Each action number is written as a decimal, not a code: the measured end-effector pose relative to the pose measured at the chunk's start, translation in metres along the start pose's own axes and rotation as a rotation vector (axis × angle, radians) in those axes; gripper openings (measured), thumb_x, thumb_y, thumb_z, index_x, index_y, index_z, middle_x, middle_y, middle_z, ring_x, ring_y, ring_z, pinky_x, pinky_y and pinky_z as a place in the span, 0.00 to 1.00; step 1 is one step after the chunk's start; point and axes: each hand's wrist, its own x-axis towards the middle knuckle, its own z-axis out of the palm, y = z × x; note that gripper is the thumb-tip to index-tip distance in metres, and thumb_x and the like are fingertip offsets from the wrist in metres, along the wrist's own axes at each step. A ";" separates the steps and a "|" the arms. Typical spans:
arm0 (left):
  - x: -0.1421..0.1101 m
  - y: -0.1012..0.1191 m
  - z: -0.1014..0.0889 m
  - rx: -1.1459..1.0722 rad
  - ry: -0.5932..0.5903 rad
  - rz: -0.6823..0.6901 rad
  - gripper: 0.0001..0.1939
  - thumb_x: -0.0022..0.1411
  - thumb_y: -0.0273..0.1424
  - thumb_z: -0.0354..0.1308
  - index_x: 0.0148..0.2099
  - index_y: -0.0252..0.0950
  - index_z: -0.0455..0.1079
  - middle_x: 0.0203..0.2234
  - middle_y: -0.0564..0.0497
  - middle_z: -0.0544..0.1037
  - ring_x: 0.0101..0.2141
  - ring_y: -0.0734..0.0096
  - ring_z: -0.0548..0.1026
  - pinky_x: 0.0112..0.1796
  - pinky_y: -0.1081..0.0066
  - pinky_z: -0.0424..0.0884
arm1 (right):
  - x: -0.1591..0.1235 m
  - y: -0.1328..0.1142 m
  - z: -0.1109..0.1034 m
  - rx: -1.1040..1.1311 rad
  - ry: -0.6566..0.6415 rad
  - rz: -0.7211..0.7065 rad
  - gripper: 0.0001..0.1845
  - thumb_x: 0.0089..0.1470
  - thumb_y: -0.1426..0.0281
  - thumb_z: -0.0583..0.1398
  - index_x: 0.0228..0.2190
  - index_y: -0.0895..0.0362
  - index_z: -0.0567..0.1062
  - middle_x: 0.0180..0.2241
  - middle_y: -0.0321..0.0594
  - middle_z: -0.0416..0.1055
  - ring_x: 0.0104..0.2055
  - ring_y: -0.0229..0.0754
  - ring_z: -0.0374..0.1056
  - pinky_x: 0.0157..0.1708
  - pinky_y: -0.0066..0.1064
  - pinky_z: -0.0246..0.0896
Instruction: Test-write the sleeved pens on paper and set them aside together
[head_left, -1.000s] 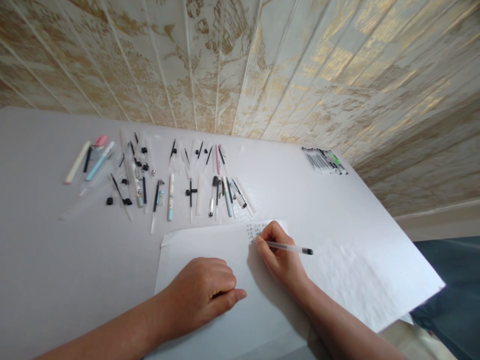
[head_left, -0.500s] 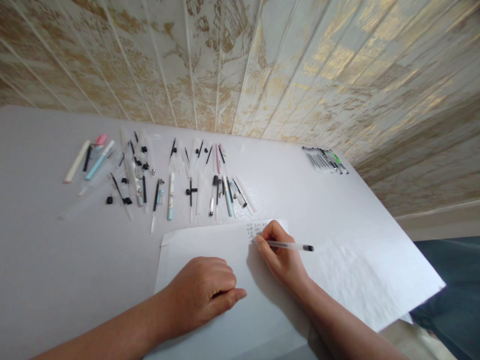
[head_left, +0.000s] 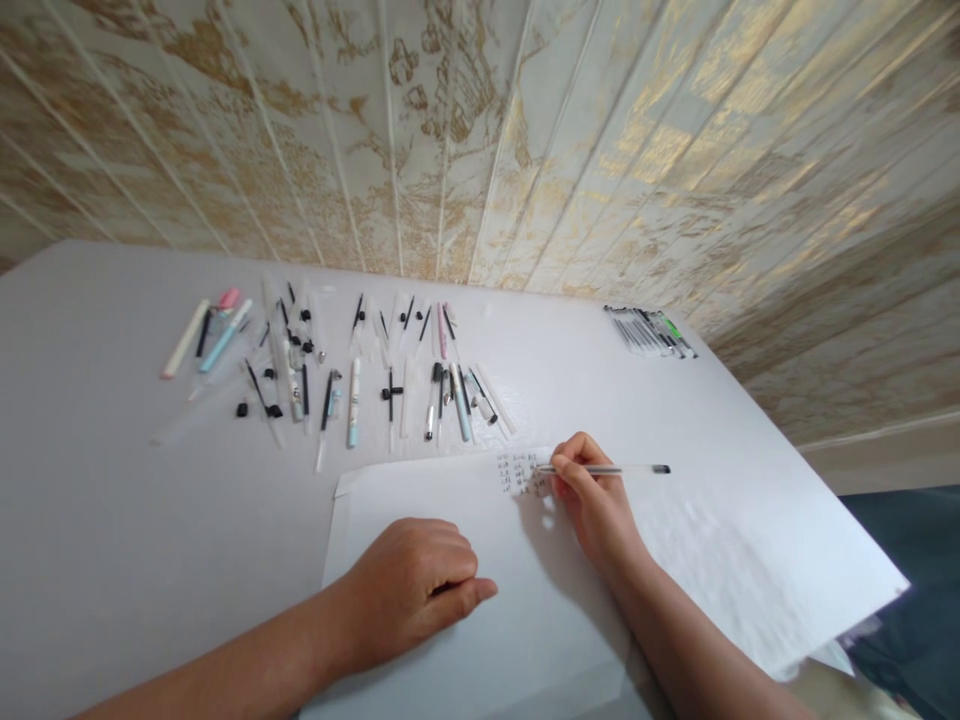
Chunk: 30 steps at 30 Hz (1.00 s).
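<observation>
My right hand point(head_left: 592, 495) is closed around a clear pen with a black cap end point(head_left: 615, 469), its tip near small handwritten lines point(head_left: 519, 472) at the top of a white sheet of paper point(head_left: 450, 640). My left hand point(head_left: 412, 585) rests on the sheet in a loose fist, fingers curled under and thumb out, pressing the paper down. Nothing shows inside it.
Several pens, refills and caps point(head_left: 337, 375) lie spread in rows across the grey table point(head_left: 112, 520) beyond the sheet. A tight bundle of pens point(head_left: 649, 330) lies at the far right by the gold-patterned wall point(head_left: 525, 130). The table's right edge point(head_left: 847, 520) drops off nearby.
My right hand has moved right and a little up along the written lines, and the pen now lies flatter. The view shifted slightly. The left hand has stayed put.
</observation>
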 end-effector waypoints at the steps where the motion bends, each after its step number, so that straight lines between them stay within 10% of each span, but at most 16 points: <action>1: 0.000 0.000 0.000 -0.003 -0.002 -0.005 0.21 0.69 0.36 0.45 0.24 0.39 0.44 0.17 0.58 0.56 0.23 0.72 0.57 0.27 0.70 0.50 | 0.001 -0.001 0.000 0.026 0.003 0.010 0.11 0.54 0.68 0.60 0.23 0.55 0.64 0.19 0.29 0.59 0.22 0.34 0.52 0.24 0.27 0.46; 16: 0.001 0.000 -0.001 -0.170 0.036 -0.127 0.25 0.69 0.41 0.42 0.20 0.38 0.53 0.17 0.57 0.59 0.23 0.73 0.63 0.30 0.72 0.55 | 0.035 -0.035 -0.008 -0.321 -0.163 -0.114 0.15 0.62 0.58 0.53 0.38 0.54 0.73 0.30 0.37 0.70 0.24 0.35 0.59 0.26 0.28 0.55; 23: 0.002 0.002 -0.006 -0.295 0.097 -0.218 0.28 0.69 0.43 0.41 0.19 0.37 0.60 0.17 0.55 0.66 0.24 0.74 0.66 0.32 0.74 0.59 | 0.112 -0.036 0.004 -0.926 -0.224 -0.453 0.10 0.60 0.69 0.52 0.38 0.55 0.73 0.31 0.39 0.73 0.30 0.39 0.67 0.32 0.29 0.60; 30: 0.003 0.001 -0.006 -0.314 0.116 -0.191 0.31 0.67 0.49 0.38 0.18 0.37 0.60 0.16 0.54 0.65 0.24 0.73 0.67 0.33 0.73 0.61 | 0.197 -0.023 0.045 -1.161 -0.139 -0.445 0.08 0.58 0.72 0.55 0.37 0.54 0.74 0.35 0.41 0.70 0.35 0.41 0.66 0.34 0.29 0.55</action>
